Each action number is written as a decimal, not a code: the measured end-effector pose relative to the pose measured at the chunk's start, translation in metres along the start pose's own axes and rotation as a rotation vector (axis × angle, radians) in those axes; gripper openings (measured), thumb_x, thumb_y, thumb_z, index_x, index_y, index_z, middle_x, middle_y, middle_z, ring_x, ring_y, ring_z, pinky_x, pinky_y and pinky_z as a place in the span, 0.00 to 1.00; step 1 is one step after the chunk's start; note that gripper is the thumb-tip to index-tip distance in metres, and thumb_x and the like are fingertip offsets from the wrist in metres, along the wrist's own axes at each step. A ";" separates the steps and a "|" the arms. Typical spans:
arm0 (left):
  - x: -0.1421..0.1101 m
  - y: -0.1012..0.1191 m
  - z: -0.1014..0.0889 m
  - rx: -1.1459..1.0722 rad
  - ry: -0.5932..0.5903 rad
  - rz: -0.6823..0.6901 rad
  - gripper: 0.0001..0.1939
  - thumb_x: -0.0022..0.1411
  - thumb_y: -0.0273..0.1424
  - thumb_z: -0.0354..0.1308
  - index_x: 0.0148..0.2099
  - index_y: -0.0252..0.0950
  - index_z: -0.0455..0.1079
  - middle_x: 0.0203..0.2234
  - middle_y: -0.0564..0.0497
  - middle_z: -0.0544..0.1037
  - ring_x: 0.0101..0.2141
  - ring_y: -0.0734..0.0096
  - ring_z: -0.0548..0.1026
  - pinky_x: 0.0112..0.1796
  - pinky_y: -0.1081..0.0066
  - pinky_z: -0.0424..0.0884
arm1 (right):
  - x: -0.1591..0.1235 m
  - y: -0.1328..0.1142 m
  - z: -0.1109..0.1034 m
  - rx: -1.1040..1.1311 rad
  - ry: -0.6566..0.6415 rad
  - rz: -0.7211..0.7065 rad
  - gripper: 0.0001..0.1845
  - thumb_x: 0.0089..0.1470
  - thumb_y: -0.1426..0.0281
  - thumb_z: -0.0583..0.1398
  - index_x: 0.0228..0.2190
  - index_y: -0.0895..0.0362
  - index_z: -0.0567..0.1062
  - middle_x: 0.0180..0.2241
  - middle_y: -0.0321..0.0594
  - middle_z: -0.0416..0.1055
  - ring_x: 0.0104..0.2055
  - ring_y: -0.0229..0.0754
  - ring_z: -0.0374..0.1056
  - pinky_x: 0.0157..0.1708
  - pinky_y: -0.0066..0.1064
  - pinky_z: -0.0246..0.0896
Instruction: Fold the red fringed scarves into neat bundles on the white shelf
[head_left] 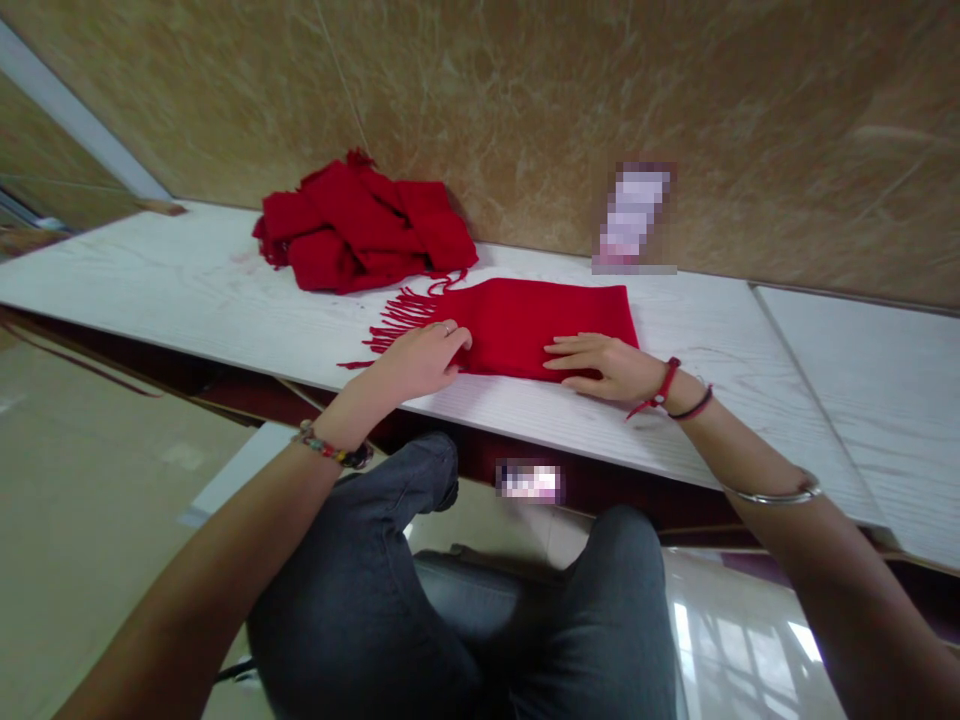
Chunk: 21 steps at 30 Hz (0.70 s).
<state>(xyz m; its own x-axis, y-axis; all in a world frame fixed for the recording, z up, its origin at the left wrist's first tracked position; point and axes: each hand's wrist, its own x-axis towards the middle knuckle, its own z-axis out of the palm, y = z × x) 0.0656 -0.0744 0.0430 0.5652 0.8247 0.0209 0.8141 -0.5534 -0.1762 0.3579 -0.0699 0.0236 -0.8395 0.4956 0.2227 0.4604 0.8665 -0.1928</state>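
Folded red scarf (pixel 517 318) lies flat on the white tabletop (pixel 735 400), about mid-scene, fringe (pixel 401 318) pointing left. Its near edge runs close to the near table edge, narrow white strip between. Far edge: another narrow strip, then the tan wall (pixel 487 90). Right edge is fairly straight; white surface runs on from there to a seam (pixel 802 365) and past it.

Left hand (pixel 431 358) is on the scarf's near left part beside the fringe, fingers bent; can't tell if cloth is pinched. Right hand (pixel 604 365) is palm down on the near right part, fingers slightly spread, pressing or resting, no grip. Gap between hands shows plain red cloth.

Red cloth pile (pixel 367 230) sits far left, up by the wall, bunched; right end just beside the fringe, contact unclear. Left of it, white surface continues. Knees (pixel 626 560) are below the near table edge.
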 end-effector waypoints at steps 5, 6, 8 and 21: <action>0.005 0.012 -0.004 -0.140 0.192 0.121 0.22 0.63 0.29 0.45 0.59 0.29 0.59 0.57 0.40 0.63 0.58 0.61 0.60 0.56 0.63 0.58 | 0.003 -0.004 -0.001 -0.040 0.018 0.180 0.23 0.62 0.63 0.46 0.55 0.55 0.67 0.58 0.45 0.61 0.62 0.47 0.54 0.59 0.50 0.49; 0.008 0.018 -0.004 -0.142 0.220 0.127 0.22 0.65 0.29 0.42 0.59 0.28 0.59 0.59 0.40 0.60 0.60 0.61 0.56 0.58 0.62 0.55 | 0.003 -0.004 0.000 -0.070 0.032 0.247 0.24 0.63 0.63 0.44 0.57 0.54 0.64 0.60 0.45 0.59 0.63 0.48 0.51 0.59 0.52 0.47; 0.017 0.030 -0.002 -0.135 0.245 0.129 0.22 0.67 0.29 0.39 0.60 0.27 0.59 0.62 0.40 0.56 0.62 0.60 0.51 0.60 0.59 0.50 | 0.002 -0.003 0.003 -0.143 0.026 0.375 0.27 0.63 0.62 0.42 0.60 0.54 0.57 0.62 0.45 0.53 0.64 0.50 0.46 0.58 0.57 0.45; 0.037 0.045 0.007 -0.226 -0.182 -0.034 0.29 0.69 0.39 0.35 0.68 0.36 0.40 0.66 0.47 0.38 0.65 0.56 0.38 0.60 0.55 0.45 | -0.009 0.009 -0.006 -0.279 -0.293 0.647 0.29 0.61 0.63 0.43 0.63 0.51 0.49 0.65 0.45 0.44 0.65 0.60 0.41 0.53 0.66 0.47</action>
<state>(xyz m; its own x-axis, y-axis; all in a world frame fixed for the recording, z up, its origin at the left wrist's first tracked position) 0.1220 -0.0681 0.0293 0.5204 0.8392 -0.1578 0.8528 -0.5203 0.0455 0.3715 -0.0662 0.0254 -0.4015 0.9076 -0.1227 0.9100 0.4104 0.0583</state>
